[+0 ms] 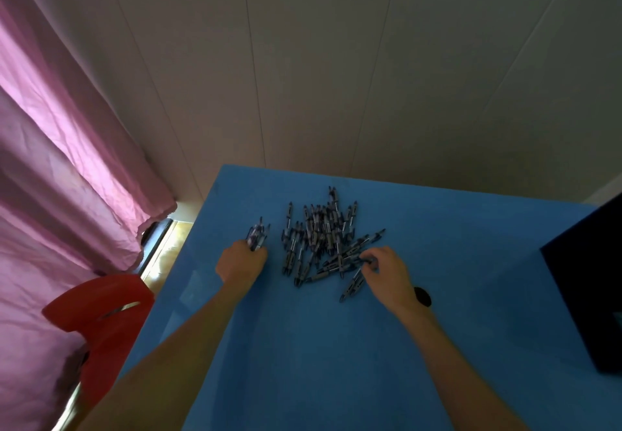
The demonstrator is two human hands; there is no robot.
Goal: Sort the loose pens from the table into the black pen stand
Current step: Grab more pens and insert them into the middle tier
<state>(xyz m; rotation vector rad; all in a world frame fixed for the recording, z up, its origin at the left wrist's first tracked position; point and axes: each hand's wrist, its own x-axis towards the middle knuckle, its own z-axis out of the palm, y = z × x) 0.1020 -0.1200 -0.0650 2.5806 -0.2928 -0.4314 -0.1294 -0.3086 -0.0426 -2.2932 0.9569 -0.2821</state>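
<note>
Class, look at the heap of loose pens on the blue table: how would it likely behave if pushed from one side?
The heap of pens lies criss-crossed and unbound, so it would probably spread rather than slide whole. The pens look round-barrelled, so strays may roll on the flat table. The left hand grips several, suggesting they are light.

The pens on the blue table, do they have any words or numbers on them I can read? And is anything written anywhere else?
None can be read.
Pile of pens: pale bands on the barrels, print too small and blurred to read.
Bundle of pens held in the left hand: also too blurred.
Black box at the right edge: no writing shows.
Red chair and pink curtain: no writing.
</note>
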